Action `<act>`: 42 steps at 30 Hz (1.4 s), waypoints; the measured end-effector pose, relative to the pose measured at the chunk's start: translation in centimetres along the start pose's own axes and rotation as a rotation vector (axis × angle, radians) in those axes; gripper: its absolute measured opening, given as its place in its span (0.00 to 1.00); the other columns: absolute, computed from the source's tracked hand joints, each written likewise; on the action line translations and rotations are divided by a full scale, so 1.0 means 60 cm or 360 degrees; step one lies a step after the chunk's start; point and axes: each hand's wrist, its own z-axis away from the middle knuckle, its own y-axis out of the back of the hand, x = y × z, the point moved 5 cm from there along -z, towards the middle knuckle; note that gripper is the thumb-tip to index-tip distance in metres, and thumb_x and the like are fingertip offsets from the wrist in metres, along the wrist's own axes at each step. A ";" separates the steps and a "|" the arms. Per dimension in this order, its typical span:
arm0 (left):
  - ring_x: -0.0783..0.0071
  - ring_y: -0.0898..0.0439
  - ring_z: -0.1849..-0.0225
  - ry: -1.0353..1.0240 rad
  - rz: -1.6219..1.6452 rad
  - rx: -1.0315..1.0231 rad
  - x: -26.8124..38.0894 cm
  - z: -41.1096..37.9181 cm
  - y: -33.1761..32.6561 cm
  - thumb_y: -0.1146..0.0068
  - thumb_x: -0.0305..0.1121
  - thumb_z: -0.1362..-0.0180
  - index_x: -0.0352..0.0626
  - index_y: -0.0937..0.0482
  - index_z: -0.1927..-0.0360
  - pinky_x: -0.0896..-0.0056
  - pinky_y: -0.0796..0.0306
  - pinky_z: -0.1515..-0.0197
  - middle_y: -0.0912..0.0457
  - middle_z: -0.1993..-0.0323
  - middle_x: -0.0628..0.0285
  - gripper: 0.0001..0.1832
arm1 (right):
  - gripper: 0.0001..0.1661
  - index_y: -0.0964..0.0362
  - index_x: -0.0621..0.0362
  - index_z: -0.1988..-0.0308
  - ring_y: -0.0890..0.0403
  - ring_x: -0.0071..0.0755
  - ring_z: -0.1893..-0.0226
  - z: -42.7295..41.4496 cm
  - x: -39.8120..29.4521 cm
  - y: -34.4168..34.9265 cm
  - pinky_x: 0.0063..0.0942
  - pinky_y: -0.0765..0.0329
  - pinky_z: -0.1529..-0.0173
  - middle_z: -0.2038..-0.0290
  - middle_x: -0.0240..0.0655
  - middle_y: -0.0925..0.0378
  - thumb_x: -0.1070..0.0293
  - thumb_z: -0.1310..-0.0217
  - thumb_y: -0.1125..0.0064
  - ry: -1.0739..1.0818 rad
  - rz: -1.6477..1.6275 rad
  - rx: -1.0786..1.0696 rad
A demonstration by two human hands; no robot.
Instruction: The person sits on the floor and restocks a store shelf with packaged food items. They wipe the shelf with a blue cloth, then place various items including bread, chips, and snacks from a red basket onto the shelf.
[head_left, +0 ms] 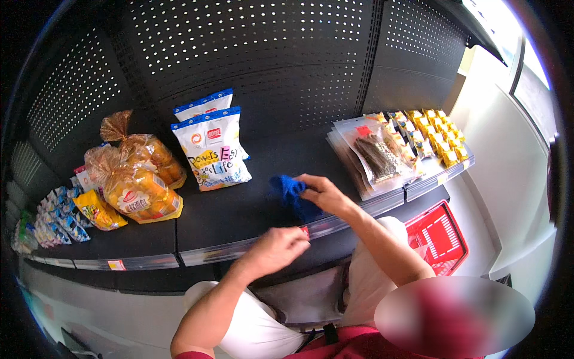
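My right hand (325, 195) grips a blue cloth (290, 193) that hangs down over the front part of a black metal shelf (269, 157). Close to the shelf's front price rail, my left hand (280, 251) has its fingers curled, with a small red tag (305, 231) just beyond them; whether the fingers touch the tag or hold anything cannot be told. Two white and blue snack bags (213, 152) stand upright behind and left of the cloth. Flat clear packs of dark dried food (379, 157) lie in a stack to the right of it.
Bagged bread (139, 193), a yellow snack bag (99, 211) and small blue packets (63, 215) fill the shelf's left side. Rows of small yellow packets (432, 134) sit at the far right. A red plastic basket (441, 238) is below right. A perforated back panel (251, 45) rises behind.
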 end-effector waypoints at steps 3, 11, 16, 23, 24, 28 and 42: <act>0.77 0.17 0.69 0.0173 0.0118 0.0359 -0.016 0.011 0.062 0.46 0.36 0.31 0.38 0.18 0.57 0.72 0.23 0.62 0.15 0.69 0.61 0.12 | 0.16 0.27 0.58 0.46 0.20 0.19 0.57 0.023 0.017 0.020 0.22 0.23 0.50 0.57 0.27 0.19 0.75 0.31 0.51 -0.0317 -0.1015 0.0100; 0.61 0.21 0.44 0.0287 0.0760 0.0603 -0.030 -0.009 0.066 0.38 0.54 0.38 0.35 0.33 0.36 0.63 0.26 0.43 0.22 0.47 0.48 0.38 | 0.20 0.30 0.58 0.42 0.18 0.23 0.56 0.049 -0.013 -0.017 0.28 0.20 0.47 0.53 0.31 0.20 0.73 0.32 0.51 -0.0475 -0.1629 -0.0048; 0.54 0.24 0.39 0.0319 0.0794 0.0432 -0.013 -0.026 0.049 0.33 0.73 0.56 0.38 0.42 0.31 0.58 0.30 0.36 0.26 0.43 0.44 0.60 | 0.24 0.34 0.60 0.37 0.19 0.26 0.54 0.055 -0.011 -0.034 0.29 0.22 0.43 0.52 0.34 0.21 0.73 0.31 0.51 -0.0557 -0.1547 -0.0088; 0.76 0.21 0.59 0.0226 0.0764 0.0702 -0.018 -0.024 0.057 0.35 0.52 0.40 0.39 0.26 0.49 0.74 0.25 0.54 0.19 0.61 0.59 0.28 | 0.26 0.36 0.61 0.35 0.19 0.29 0.54 0.062 -0.014 -0.032 0.31 0.22 0.43 0.51 0.38 0.21 0.71 0.31 0.51 -0.0594 -0.1511 -0.0078; 0.79 0.21 0.62 0.0218 0.0766 0.0749 -0.018 -0.022 0.059 0.36 0.49 0.38 0.39 0.24 0.52 0.76 0.25 0.56 0.19 0.64 0.62 0.23 | 0.26 0.37 0.61 0.35 0.19 0.30 0.54 0.062 -0.013 -0.031 0.32 0.22 0.43 0.51 0.38 0.21 0.70 0.31 0.51 -0.0595 -0.1512 -0.0086; 0.82 0.23 0.58 0.0261 0.0881 0.0709 -0.013 -0.018 0.062 0.38 0.44 0.36 0.40 0.22 0.51 0.77 0.28 0.52 0.19 0.62 0.65 0.18 | 0.27 0.38 0.61 0.35 0.19 0.30 0.55 0.065 -0.015 -0.031 0.33 0.21 0.44 0.52 0.38 0.21 0.70 0.31 0.52 -0.0590 -0.1514 -0.0106; 0.85 0.25 0.62 0.0235 0.1071 0.0957 -0.006 -0.007 0.074 0.41 0.42 0.33 0.42 0.20 0.54 0.79 0.29 0.56 0.19 0.64 0.68 0.15 | 0.36 0.33 0.60 0.40 0.20 0.35 0.47 0.064 -0.030 -0.011 0.32 0.22 0.42 0.48 0.43 0.21 0.80 0.50 0.32 -0.0347 -0.0267 -0.0075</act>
